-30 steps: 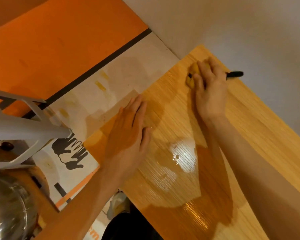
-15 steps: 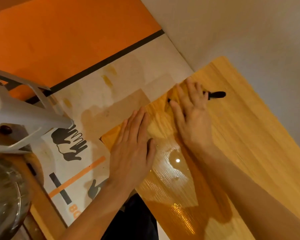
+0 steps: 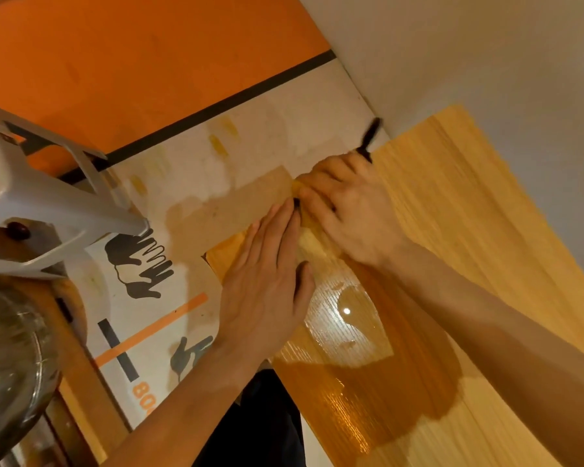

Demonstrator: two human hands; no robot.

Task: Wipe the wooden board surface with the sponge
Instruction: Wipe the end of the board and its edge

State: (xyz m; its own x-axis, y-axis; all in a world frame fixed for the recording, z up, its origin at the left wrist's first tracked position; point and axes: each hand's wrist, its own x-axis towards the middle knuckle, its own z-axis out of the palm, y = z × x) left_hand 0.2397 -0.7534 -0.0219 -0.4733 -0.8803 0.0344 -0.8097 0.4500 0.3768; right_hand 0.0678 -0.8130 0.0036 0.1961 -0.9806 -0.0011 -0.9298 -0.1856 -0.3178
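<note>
Mid-wipe: my right hand [image 3: 354, 210] presses the mostly hidden sponge [image 3: 299, 190] flat at the wooden board [image 3: 469, 237]'s far-left edge; my left hand [image 3: 267, 284] lies open, empty, bracing the board — next, I judge, sweep back across the wet patch.

The wooden board [image 3: 469, 230] lies at a slant, pale and dry along its far side, dark and glossy with wet patches nearer the person. Flat on it, by its wall-side corner, rests the left hand [image 3: 267, 281]; the right hand [image 3: 354, 210] presses down just beyond that. Under the board's corner lies a white printed sheet [image 3: 189, 183] with black handprints.
</note>
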